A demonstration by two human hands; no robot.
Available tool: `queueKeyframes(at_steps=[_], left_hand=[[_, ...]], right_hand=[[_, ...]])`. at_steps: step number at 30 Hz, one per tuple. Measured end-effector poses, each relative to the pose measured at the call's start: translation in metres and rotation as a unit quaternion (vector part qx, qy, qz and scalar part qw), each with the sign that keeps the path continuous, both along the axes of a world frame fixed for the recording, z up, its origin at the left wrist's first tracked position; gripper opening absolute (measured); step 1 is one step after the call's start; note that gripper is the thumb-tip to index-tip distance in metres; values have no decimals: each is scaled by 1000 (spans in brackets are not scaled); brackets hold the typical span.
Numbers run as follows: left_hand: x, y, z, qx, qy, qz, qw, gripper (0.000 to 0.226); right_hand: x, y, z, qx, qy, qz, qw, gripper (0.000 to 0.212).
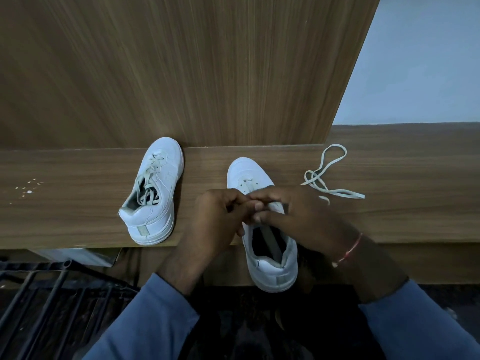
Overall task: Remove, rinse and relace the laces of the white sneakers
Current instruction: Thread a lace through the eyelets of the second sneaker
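Left hand (218,219) and right hand (298,214) pinched the lace (335,189) with curled fingers above the sneaker (272,271), seemingly unlacing; next, pull it through.

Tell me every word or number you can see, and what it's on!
No words, numbers or brand names can be read anywhere.
Laced sneaker: a raised mark on its side, too faint to read.
Second sneaker and lace: no writing shows.
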State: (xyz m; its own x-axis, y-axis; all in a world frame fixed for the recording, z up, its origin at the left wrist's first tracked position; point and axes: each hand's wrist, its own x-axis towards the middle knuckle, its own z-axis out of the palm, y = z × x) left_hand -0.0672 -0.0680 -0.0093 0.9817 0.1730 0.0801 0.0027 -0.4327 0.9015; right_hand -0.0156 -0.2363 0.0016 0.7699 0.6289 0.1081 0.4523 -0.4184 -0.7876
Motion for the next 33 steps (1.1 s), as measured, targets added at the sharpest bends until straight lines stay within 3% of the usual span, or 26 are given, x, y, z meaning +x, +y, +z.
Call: queueKeyframes(at_steps=[4, 6, 9, 12, 16, 20, 23, 26, 29, 33], left_hand=[[7, -4, -3, -38, -14, 25, 999, 22], [8, -3, -5, 31, -24, 47, 998, 21], [4, -6, -14, 143, 76, -6, 987, 73], [-1, -13, -22, 190, 82, -34, 978, 64], [-9, -10, -17, 199, 78, -38, 976, 74], [-36, -5, -12, 287, 108, -55, 950, 57], [-29, -7, -2, 345, 84, 29, 934, 23], [2, -13, -2, 397, 68, 80, 912, 16], [24, -15, -15, 371, 91, 92, 919, 14], [32, -7, -28, 178, 62, 85, 978, 21]], right_hand=[[1, 6, -9, 64, -17, -57, 996, 14], [8, 5, -17, 114, 9, -141, 983, 12], [22, 1, -36, 142, 58, -265, 952, 12], [25, 1, -49, 85, 105, -262, 955, 13], [13, -2, -43, 62, 115, -247, 960, 21], [-14, -3, -42, 59, 172, -229, 956, 17], [-23, 0, -46, 66, 187, -242, 950, 5], [-18, 1, -44, 114, 211, -275, 931, 3], [-7, 7, -43, 100, 199, -285, 932, 9], [12, 15, -46, 74, 183, -272, 942, 9]])
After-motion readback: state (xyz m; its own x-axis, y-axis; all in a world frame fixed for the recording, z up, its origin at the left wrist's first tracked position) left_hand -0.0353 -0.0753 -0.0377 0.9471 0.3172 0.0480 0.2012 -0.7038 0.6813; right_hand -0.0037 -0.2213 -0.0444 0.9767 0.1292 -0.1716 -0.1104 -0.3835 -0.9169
